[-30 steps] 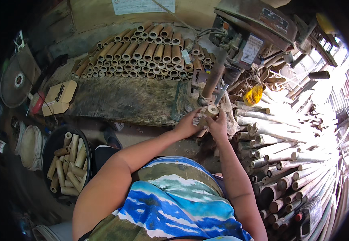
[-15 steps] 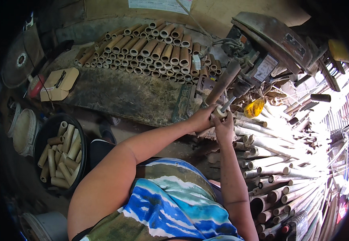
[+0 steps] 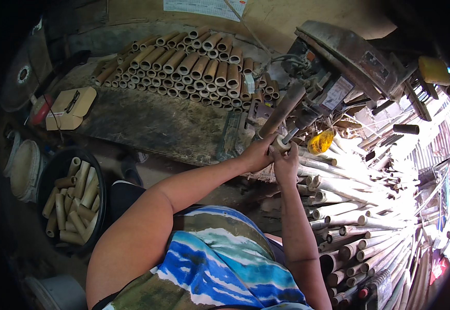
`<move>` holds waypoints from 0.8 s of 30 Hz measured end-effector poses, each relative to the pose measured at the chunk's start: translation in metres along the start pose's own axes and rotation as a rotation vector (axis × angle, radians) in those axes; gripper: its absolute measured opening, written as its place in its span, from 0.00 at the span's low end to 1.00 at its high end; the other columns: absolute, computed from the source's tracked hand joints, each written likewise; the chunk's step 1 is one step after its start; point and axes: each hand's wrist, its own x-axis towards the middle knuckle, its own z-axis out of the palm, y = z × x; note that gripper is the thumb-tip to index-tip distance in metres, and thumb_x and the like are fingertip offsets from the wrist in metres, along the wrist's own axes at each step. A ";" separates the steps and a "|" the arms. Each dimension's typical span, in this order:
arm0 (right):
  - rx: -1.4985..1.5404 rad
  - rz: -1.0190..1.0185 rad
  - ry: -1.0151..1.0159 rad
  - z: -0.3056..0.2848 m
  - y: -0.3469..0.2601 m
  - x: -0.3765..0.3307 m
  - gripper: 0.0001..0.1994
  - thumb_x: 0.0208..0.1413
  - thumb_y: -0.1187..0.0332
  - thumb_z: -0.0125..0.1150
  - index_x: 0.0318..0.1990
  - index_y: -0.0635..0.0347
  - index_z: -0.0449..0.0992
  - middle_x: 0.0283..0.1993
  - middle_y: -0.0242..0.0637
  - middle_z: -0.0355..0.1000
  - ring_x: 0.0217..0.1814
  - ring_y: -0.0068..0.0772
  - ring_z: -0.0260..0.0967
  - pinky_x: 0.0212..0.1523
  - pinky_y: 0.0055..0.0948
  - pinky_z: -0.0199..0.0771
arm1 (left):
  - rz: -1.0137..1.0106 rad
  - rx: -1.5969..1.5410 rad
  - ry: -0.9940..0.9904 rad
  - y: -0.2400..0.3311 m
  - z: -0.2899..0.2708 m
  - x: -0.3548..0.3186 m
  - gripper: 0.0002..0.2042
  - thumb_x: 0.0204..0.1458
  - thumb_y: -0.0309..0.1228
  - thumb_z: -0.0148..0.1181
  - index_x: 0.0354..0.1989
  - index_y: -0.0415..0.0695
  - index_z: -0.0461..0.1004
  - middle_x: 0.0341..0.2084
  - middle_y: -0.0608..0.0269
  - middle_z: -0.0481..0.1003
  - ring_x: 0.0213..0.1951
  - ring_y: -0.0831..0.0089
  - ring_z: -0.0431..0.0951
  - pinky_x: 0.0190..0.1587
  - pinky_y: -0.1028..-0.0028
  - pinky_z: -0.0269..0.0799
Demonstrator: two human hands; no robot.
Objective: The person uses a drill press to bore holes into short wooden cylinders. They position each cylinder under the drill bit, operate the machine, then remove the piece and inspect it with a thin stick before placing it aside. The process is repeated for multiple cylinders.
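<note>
Both my hands grip a short bamboo tube (image 3: 284, 145), its pale cut end facing up. My left hand (image 3: 258, 155) is closed around its left side, and my right hand (image 3: 286, 164) is closed on its right and near side. Down to the tube's open end reaches the metal bit (image 3: 290, 136) of a drill press (image 3: 346, 64). How deep the bit sits in the tube cannot be made out. The round steel column (image 3: 282, 113) of the press slants just beyond my left hand. My palms hide the lower part of the tube.
Cut bamboo tubes (image 3: 189, 64) are stacked on the dark wooden bench (image 3: 158, 121). More pieces fill a black tub (image 3: 101, 194) at left. Long bamboo poles (image 3: 370, 227) lie heaped at right. A yellow object (image 3: 321, 141) hangs near the bit; an open cardboard box (image 3: 70, 119) sits on the bench.
The whole view has shifted slightly, with the surroundings moving a little left in the picture. Both hands keep their hold on the bamboo tube at the bit.
</note>
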 end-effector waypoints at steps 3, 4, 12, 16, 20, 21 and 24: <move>-0.099 -0.022 0.021 0.001 0.003 0.002 0.27 0.50 0.65 0.73 0.56 0.65 0.69 0.49 0.49 0.74 0.47 0.47 0.74 0.48 0.41 0.73 | -0.057 -0.018 -0.012 0.000 -0.001 0.001 0.32 0.52 0.27 0.62 0.68 0.45 0.60 0.47 0.42 0.78 0.50 0.47 0.80 0.49 0.59 0.74; -0.135 -0.023 0.031 0.001 0.004 0.002 0.28 0.50 0.63 0.73 0.56 0.65 0.69 0.48 0.49 0.74 0.47 0.49 0.74 0.47 0.42 0.73 | -0.062 -0.004 -0.013 0.001 -0.002 0.001 0.32 0.52 0.27 0.62 0.68 0.44 0.60 0.47 0.42 0.78 0.49 0.47 0.79 0.49 0.59 0.74; -0.169 -0.003 0.046 0.001 -0.005 0.004 0.27 0.50 0.59 0.73 0.52 0.64 0.68 0.43 0.51 0.75 0.44 0.50 0.75 0.45 0.44 0.72 | -0.033 0.074 0.026 0.007 -0.007 0.003 0.30 0.53 0.28 0.61 0.67 0.43 0.61 0.43 0.41 0.79 0.45 0.44 0.80 0.45 0.58 0.75; -0.106 -0.019 0.046 0.001 -0.007 0.005 0.24 0.50 0.61 0.73 0.48 0.63 0.68 0.39 0.49 0.76 0.41 0.50 0.75 0.42 0.43 0.73 | -0.021 0.060 0.013 0.007 -0.007 0.006 0.30 0.53 0.28 0.60 0.67 0.44 0.61 0.40 0.41 0.79 0.42 0.44 0.81 0.43 0.57 0.76; -0.119 -0.020 0.062 0.001 -0.005 0.009 0.23 0.50 0.61 0.73 0.46 0.63 0.68 0.37 0.48 0.76 0.40 0.50 0.75 0.41 0.42 0.72 | 0.005 0.069 0.034 0.007 -0.006 0.009 0.30 0.53 0.29 0.60 0.66 0.46 0.61 0.36 0.44 0.79 0.34 0.49 0.82 0.37 0.59 0.76; -0.102 -0.022 0.052 0.000 -0.004 0.011 0.23 0.50 0.61 0.73 0.46 0.63 0.68 0.37 0.48 0.76 0.40 0.50 0.75 0.41 0.43 0.72 | -0.014 0.082 0.025 0.008 -0.006 0.010 0.30 0.53 0.30 0.61 0.66 0.46 0.61 0.35 0.44 0.80 0.32 0.51 0.82 0.36 0.60 0.75; -0.085 -0.055 0.055 -0.003 -0.004 0.014 0.22 0.50 0.62 0.73 0.46 0.63 0.69 0.38 0.49 0.77 0.40 0.50 0.76 0.41 0.43 0.72 | 0.046 0.076 0.030 0.008 -0.005 0.014 0.30 0.53 0.32 0.62 0.66 0.47 0.62 0.32 0.47 0.79 0.28 0.55 0.80 0.32 0.61 0.74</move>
